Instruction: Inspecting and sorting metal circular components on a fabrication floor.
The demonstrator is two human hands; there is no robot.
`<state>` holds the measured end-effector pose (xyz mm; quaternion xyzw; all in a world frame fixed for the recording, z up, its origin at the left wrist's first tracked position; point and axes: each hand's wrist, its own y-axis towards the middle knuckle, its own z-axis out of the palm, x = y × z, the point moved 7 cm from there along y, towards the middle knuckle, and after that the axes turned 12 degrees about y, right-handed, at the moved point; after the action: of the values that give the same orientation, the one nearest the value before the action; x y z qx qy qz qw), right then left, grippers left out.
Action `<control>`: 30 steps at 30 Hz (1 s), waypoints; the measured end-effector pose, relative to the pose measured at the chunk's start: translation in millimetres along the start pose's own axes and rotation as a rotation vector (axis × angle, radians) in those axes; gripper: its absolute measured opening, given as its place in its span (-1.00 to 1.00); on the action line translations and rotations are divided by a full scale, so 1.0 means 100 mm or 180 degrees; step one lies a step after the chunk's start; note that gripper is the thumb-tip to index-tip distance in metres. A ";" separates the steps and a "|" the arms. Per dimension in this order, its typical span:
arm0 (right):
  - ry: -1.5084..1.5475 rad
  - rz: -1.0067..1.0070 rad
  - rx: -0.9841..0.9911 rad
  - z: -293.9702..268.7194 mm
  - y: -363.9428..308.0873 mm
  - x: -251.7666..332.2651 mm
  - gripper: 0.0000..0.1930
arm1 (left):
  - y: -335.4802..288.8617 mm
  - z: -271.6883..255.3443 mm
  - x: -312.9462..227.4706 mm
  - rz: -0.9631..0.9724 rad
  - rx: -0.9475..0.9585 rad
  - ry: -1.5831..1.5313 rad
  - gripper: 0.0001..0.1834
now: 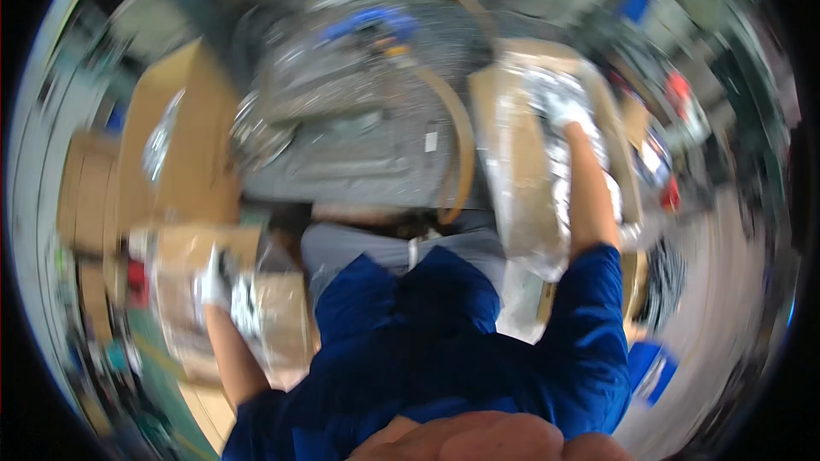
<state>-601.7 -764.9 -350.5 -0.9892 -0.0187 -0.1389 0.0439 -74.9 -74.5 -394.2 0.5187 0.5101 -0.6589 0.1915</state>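
Reaching gloved hands [565, 107] into cartons [521, 162]

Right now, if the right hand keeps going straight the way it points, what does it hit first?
Likely the shiny plastic-wrapped items in the open cardboard box: the right hand, in a white glove, already reaches into it. Motion blur hides whether they touch.

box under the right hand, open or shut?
Open. The right hand, in a white glove, reaches down into the cardboard box, whose inside shows shiny plastic-wrapped contents. Motion blur hides the flaps and what the contents are.
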 end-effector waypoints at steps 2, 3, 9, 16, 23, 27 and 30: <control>-0.1046 -0.1843 0.0402 0.11 -0.11 0.18 -0.51 | -0.07 -0.04 -0.05 -0.0256 -0.0447 -0.0237 -0.69; 0.0814 -0.1407 0.2012 0.11 -0.16 0.00 -0.46 | 0.02 -0.12 -0.17 -0.0145 -0.0702 -0.0319 -0.72; 0.1604 -0.0277 0.0787 -1.25 -1.24 -0.47 -0.46 | 0.20 -1.48 1.26 -0.1243 -0.2336 -0.2091 -0.40; 0.1776 -0.1632 0.2181 -0.81 -2.77 0.80 -0.34 | 0.62 -1.78 2.44 -0.1583 -0.2472 -0.2081 -0.41; 0.1550 -0.1528 0.2502 -0.47 -2.79 0.87 -0.40 | 0.87 -2.48 3.30 -0.2364 -0.2037 0.0190 -0.07; 0.1540 -0.1553 0.2295 -0.49 -2.90 1.02 -0.41 | 1.04 -2.21 2.93 -0.1915 -0.1610 0.0718 -0.27; 0.1385 -0.1678 0.2457 -0.50 -2.97 1.31 -0.42 | 0.63 -1.98 2.56 -0.2077 -0.1922 0.0159 -0.37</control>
<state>-504.6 -470.4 -241.9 -0.8108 -0.3077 -0.3308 0.3722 -29.0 143.6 -637.4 0.2671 0.8211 -0.4936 0.1040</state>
